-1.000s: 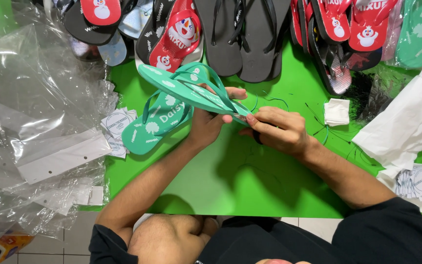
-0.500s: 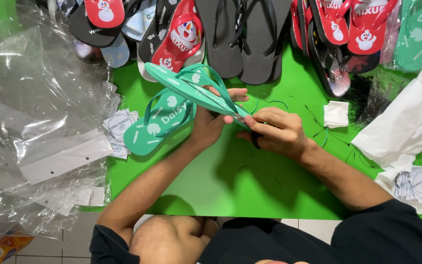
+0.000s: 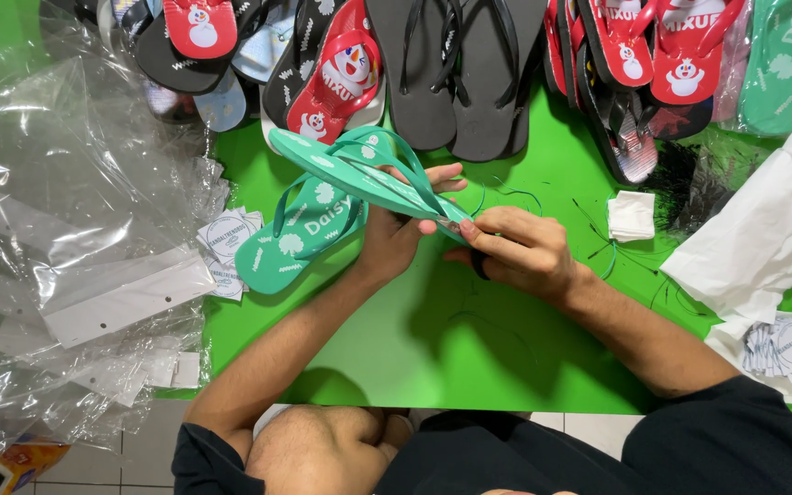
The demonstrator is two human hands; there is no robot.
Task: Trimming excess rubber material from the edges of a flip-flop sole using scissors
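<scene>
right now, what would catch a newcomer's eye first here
The bright green table stands out, with both hands at its middle: the left hand and right hand grip a teal flip-flop tilted on edge. Its mate lies flat just left, and rows of red and black flip-flops line the far edge.

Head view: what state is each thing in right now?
Green patterned flip-flop in hand: lifted off the table, gripped at its heel end by both hands.
Second green flip-flop: flat on the green table, strap up.
Left hand: closed on the sandal.
Right hand: pinching the heel end.
Clear plastic bags: empty, crumpled.
Black flip-flop pair: lying strap up.
</scene>
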